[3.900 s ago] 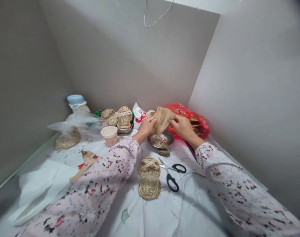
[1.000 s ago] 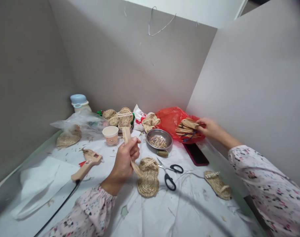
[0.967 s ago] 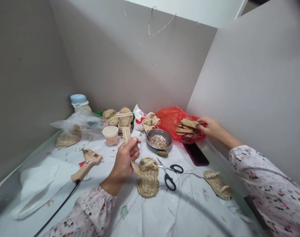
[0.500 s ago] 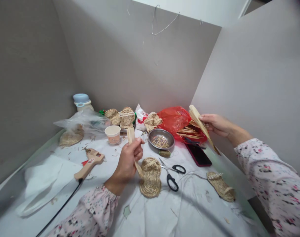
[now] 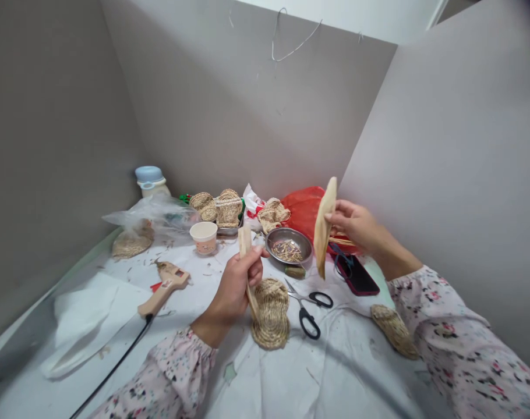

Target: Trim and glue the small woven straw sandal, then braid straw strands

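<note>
My left hand point(image 5: 237, 276) is closed around a pale dried husk strip point(image 5: 244, 240), which sticks out above and below the fist. Its lower end hangs over a woven straw sole-shaped piece point(image 5: 271, 317) lying on the table. In my right hand point(image 5: 354, 224) a wider dried husk strip point(image 5: 324, 227) is pinched near its middle, held upright in the air. Behind that hand is a red plastic bag point(image 5: 302, 209) with more strips point(image 5: 341, 240) at its mouth. Black-handled scissors point(image 5: 309, 308) lie with blades apart, right of the woven piece.
A metal bowl point(image 5: 271, 251) holds small clippings; a green thread spool point(image 5: 295, 272) touches its front. A phone point(image 5: 361, 278) and a small woven slipper point(image 5: 394, 330) lie at right. Leftward are a glue gun point(image 5: 166, 288), a paper cup point(image 5: 204, 237) and a plastic bag point(image 5: 160, 212). Grey panels surround the table.
My right hand has moved left with its strip, away from the red bag's right side, and the strip has turned more upright. My left hand keeps its grip, almost in place.
</note>
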`<state>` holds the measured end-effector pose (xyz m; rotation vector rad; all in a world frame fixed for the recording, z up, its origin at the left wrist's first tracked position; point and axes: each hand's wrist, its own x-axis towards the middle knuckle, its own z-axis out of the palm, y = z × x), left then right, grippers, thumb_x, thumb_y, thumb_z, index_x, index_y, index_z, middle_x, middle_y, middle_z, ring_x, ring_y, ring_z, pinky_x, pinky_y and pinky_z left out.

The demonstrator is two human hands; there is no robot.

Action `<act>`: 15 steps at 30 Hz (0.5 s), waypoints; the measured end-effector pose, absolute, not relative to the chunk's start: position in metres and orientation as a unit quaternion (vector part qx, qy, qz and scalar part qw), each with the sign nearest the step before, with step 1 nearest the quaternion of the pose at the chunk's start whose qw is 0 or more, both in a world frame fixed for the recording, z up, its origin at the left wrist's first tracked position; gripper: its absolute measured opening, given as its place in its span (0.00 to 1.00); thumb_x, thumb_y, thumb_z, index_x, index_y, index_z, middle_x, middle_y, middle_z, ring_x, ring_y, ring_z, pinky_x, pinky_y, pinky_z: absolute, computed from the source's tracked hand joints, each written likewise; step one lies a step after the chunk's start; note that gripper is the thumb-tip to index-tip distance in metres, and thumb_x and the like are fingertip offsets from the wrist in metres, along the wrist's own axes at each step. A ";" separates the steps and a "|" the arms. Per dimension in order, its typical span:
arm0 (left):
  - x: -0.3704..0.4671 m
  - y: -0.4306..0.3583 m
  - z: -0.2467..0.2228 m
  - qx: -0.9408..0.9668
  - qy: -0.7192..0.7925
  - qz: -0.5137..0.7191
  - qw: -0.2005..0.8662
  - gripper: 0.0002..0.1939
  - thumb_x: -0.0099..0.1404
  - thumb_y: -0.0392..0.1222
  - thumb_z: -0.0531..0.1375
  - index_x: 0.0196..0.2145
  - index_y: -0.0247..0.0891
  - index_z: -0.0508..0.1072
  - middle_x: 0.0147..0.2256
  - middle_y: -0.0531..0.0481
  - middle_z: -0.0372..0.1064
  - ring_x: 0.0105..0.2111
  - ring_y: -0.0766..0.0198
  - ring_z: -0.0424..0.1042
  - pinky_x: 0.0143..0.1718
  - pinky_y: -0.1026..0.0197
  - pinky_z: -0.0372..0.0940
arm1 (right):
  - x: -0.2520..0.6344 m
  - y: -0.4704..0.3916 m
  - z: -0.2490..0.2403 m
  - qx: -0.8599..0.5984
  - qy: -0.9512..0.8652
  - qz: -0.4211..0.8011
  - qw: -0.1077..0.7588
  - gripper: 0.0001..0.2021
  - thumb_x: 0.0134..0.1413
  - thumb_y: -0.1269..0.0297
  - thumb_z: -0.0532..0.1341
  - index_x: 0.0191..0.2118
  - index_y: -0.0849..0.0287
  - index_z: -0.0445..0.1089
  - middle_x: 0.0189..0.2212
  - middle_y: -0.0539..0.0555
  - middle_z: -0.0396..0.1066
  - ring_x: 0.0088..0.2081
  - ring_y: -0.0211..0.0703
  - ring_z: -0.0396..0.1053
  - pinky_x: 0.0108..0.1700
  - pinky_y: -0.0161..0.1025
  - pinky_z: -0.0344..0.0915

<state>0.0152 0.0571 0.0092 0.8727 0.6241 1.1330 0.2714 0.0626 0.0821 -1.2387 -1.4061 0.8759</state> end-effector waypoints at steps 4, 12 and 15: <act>0.016 0.058 0.005 0.392 0.277 0.506 0.717 0.14 0.58 0.47 0.64 0.29 0.31 0.71 0.16 0.63 0.45 0.15 0.78 0.43 0.16 0.73 0.39 | 0.309 0.067 0.090 -0.632 -0.567 0.064 0.524 0.11 0.52 0.63 0.60 0.42 0.56 0.68 0.37 0.55 0.75 0.36 0.46 0.73 0.36 0.39 0.67; 0.019 0.053 0.007 0.401 0.281 0.498 0.716 0.15 0.58 0.49 0.64 0.28 0.31 0.70 0.16 0.63 0.44 0.15 0.78 0.43 0.16 0.71 0.38 | 0.343 0.117 0.037 -0.789 -0.564 -0.073 0.231 0.14 0.59 0.67 0.52 0.46 0.65 0.70 0.42 0.64 0.75 0.41 0.51 0.73 0.40 0.39 0.65; 0.018 0.053 0.006 0.403 0.286 0.500 0.712 0.14 0.59 0.48 0.64 0.29 0.31 0.70 0.16 0.63 0.44 0.15 0.78 0.43 0.17 0.71 0.38 | 0.335 0.144 0.013 -0.758 -0.621 -0.066 0.190 0.16 0.65 0.67 0.48 0.50 0.66 0.68 0.48 0.66 0.72 0.49 0.51 0.69 0.48 0.42 0.65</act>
